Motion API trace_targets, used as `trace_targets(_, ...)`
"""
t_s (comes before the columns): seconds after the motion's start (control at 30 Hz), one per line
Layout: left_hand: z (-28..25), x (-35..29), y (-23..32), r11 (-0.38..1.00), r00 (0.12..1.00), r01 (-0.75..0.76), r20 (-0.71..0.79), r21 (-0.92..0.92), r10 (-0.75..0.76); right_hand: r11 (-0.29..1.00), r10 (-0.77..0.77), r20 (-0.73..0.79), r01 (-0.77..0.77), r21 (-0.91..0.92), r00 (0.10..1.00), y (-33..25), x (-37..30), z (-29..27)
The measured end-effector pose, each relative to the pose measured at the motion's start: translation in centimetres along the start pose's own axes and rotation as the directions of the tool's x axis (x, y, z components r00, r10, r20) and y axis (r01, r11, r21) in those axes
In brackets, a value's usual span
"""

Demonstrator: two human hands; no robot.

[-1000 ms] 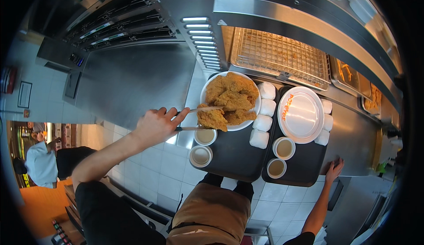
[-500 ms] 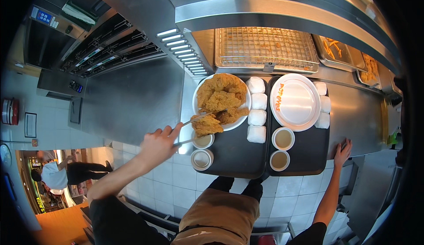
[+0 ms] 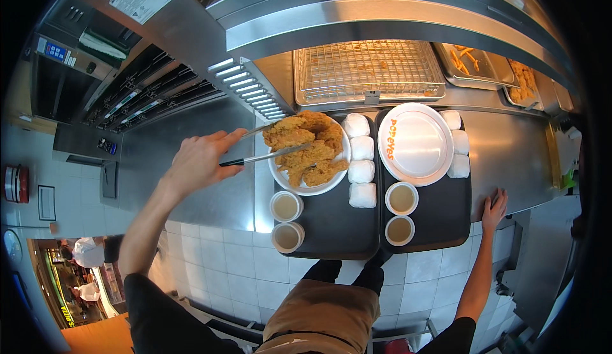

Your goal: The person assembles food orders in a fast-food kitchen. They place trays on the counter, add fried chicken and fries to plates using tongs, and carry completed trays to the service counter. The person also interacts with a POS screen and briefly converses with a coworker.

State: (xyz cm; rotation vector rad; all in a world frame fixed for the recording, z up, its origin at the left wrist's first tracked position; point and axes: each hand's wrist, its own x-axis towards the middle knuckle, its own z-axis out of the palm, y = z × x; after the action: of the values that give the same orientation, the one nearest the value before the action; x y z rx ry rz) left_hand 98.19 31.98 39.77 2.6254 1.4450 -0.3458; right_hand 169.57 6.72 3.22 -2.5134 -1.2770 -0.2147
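Note:
My left hand (image 3: 203, 161) is closed around metal tongs (image 3: 276, 154) with a black handle end. The tongs' arms reach over a round white plate (image 3: 275, 171) heaped with fried chicken (image 3: 317, 138), on either side of a large piece (image 3: 288, 132) at the heap's left. The plate sits on the left black tray (image 3: 331, 234). My right hand (image 3: 494, 211) lies at the metal counter's front edge beside the right black tray (image 3: 440, 217), fingers stretched out and holding nothing visible. That tray carries an empty white plate (image 3: 417, 143) with orange lettering.
White wrapped bundles (image 3: 361, 171) line each tray. Paired cups (image 3: 286, 206) of tan liquid stand at the trays' near left. Behind are a wire rack (image 3: 370, 67), a pan with fries (image 3: 468, 60) and a tray of fried pieces (image 3: 524, 86), under a steel hood (image 3: 382, 19).
The tongs and the piece of chicken have gone from near the cups up and leftward onto the heap. My view has shifted slightly; my right hand stays at the counter edge.

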Motion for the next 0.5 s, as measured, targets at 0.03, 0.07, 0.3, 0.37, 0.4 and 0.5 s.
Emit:
trace_targets(0.03, 0.1, 0.4, 0.4, 1.000, 1.000, -0.020, 0.014, 0.014, 0.019, 1.000, 0.001, -0.005, -0.001, -0.005, 1.000, 0.0, 0.0, 0.0)
trace_targets(0.07, 0.3, 0.7, 0.9, 1.000, 0.999, -0.021, 0.029, 0.010, 0.021, 0.999, 0.026, 0.005, -0.026, -0.022, 1.000, -0.1, 0.0, 0.0)
trace_targets(0.3, 2.6, 1.3, 2.6, 1.000, 0.999, 0.016, 0.037, -0.005, -0.015, 1.000, 0.016, 0.001, -0.016, 0.025, 1.000, -0.5, -0.1, -0.3)
trace_targets(0.37, 2.8, 0.6, 2.3, 0.996, 0.997, 0.072, 0.039, -0.055, -0.070, 0.998, 0.060, 0.017, -0.060, -0.015, 0.998, -0.5, -0.1, -0.2)
trace_targets(0.4, 2.8, 0.1, 2.2, 0.990, 0.994, 0.107, 0.039, -0.088, -0.104, 0.999, 0.034, 0.004, -0.034, 0.008, 0.999, -0.5, -0.1, -0.2)
trace_targets(0.5, 2.1, -0.6, 1.5, 0.983, 0.997, 0.082, 0.030, -0.165, -0.078, 1.000, 0.022, 0.007, -0.022, 0.011, 1.000, -0.5, -0.1, -0.2)
